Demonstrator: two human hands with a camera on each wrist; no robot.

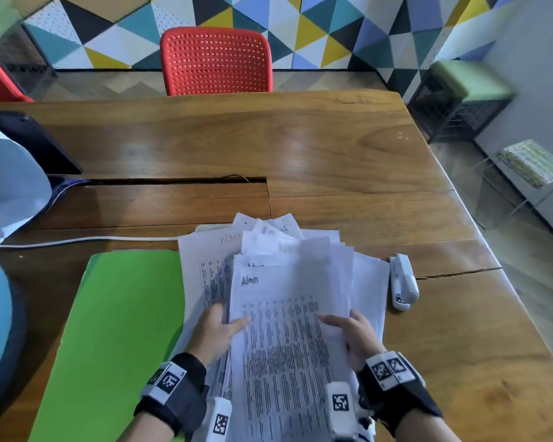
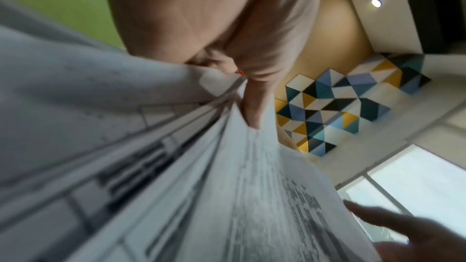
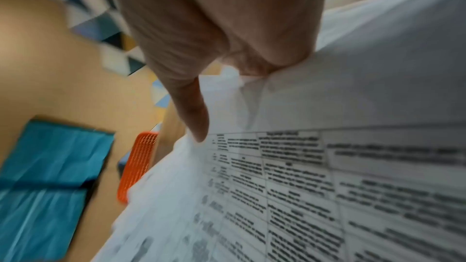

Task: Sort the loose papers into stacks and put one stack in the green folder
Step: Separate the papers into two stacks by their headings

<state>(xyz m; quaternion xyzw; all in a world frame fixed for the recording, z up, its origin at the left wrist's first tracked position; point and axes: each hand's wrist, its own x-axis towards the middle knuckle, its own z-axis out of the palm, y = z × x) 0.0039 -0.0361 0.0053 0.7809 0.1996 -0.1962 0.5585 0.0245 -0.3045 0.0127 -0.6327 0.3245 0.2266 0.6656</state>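
Both hands grasp the papers (image 1: 288, 339): left hand (image 1: 216, 333) and right hand (image 1: 358, 338) pinch opposite side edges, long axis running away beyond the fingers, "Admin" heading farthest.

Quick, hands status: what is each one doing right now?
Left hand: grips the left edge of the sheaf of papers, thumb on top.
Right hand: grips the sheaf's right edge, thumb on top.
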